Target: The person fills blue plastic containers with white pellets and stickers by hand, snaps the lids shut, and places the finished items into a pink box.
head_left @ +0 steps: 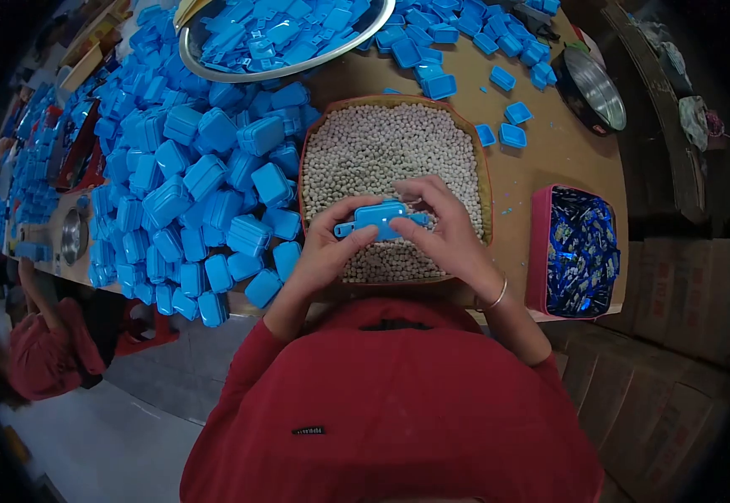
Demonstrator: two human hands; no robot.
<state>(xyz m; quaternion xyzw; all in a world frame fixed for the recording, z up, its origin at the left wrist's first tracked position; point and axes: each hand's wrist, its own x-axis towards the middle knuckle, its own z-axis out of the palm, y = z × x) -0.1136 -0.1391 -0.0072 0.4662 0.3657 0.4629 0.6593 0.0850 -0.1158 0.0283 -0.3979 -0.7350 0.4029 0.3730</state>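
Note:
Between my two hands is a small blue plastic box (379, 216), its clip tabs sticking out at both sides. My left hand (331, 243) grips its left end, with the thumb along the near edge. On the other end, my right hand (449, 230) presses with the thumb while its fingers curl over the far side. Whether the lid is fully seated is too small to tell. Beneath both hands stands an orange-rimmed tray (484, 180) full of small pale round beads or pellets (390, 142).
Closed blue boxes (205, 176) are heaped on the left. A metal bowl (314, 60) of blue lids stands at the back, with loose open box bottoms (440, 86) beside it. To the right are a metal pan (593, 88) and a pink-edged fabric container (579, 251). Another person (54, 348) sits far left.

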